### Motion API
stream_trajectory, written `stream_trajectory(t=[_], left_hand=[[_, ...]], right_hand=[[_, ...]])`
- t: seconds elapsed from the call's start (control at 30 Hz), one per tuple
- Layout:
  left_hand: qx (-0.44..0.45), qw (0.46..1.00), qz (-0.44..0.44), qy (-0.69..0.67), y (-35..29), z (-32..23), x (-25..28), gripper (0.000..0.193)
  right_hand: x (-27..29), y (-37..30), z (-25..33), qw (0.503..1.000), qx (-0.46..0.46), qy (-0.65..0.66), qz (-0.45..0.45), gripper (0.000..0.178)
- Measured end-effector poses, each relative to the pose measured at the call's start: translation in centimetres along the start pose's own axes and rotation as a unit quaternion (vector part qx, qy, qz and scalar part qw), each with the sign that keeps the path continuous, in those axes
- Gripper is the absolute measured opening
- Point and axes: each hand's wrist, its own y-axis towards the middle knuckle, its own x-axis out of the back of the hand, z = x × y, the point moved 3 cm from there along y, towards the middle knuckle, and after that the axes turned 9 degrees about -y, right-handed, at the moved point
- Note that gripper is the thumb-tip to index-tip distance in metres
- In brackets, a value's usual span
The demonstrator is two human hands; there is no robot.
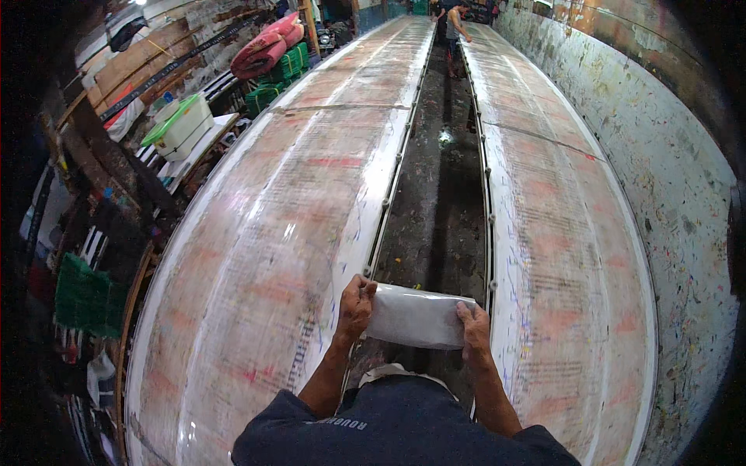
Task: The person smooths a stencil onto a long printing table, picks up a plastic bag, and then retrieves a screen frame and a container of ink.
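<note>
A pale, faintly glossy sheet (418,317), roughly rectangular and sagging along its lower edge, is stretched between two hands above the gap between two long tables; whether it is film, paper or cloth is hard to tell. The left hand (357,308) has its fingers closed on the sheet's left end. The right hand (475,330) pinches the other end, thumb in front, its remaining fingers partly hidden behind. Below runs a dark, speckled floor (427,217) with a wet-looking glare.

The left table (311,179) and right table (544,194) have shiny, cloudy tops blotched with red and orange; their near ends are cut off. At left, a whitish box (186,133) wears a green lid (169,120); its contents cannot be made out. Beyond it, a red bundle (268,46) lies on green stacked goods (272,81), too small to identify. A distant person (455,31) stands between the tables.
</note>
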Motion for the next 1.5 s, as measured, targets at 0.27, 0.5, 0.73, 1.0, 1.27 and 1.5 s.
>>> stream_trajectory(t=[0.27, 0.5, 0.73, 1.0, 1.27, 1.5], left_hand=[[0.055, 0.992, 0.101, -0.042, 23.8, 3.4, -10.1, 0.036], [0.089, 0.991, 0.078, -0.062, 43.8, 9.8, -18.7, 0.040], [0.102, 0.991, 0.018, -0.085, 64.3, 11.6, -22.8, 0.043], [-0.023, 0.991, 0.116, -0.059, 91.2, 12.7, -30.1, 0.034], [-0.161, 0.902, 0.380, -0.127, 117.5, 5.6, -51.5, 0.027], [-0.146, 0.761, 0.595, -0.213, 126.9, 0.7, -79.3, 0.030]], right_hand=[[1.9, 20.9, 6.3, 0.997, 0.036, 0.069, -0.030, 0.035], [3.0, 45.3, 7.4, 0.990, -0.013, 0.125, -0.059, 0.050], [0.5, 68.2, 15.6, 0.992, -0.041, 0.117, 0.004, 0.051], [-1.4, 89.9, 21.8, 0.985, 0.010, 0.172, -0.026, 0.047], [6.1, 104.9, 28.6, 0.905, 0.030, 0.248, -0.344, 0.052], [22.8, 111.0, 35.5, 0.696, 0.280, -0.219, -0.624, 0.061]])
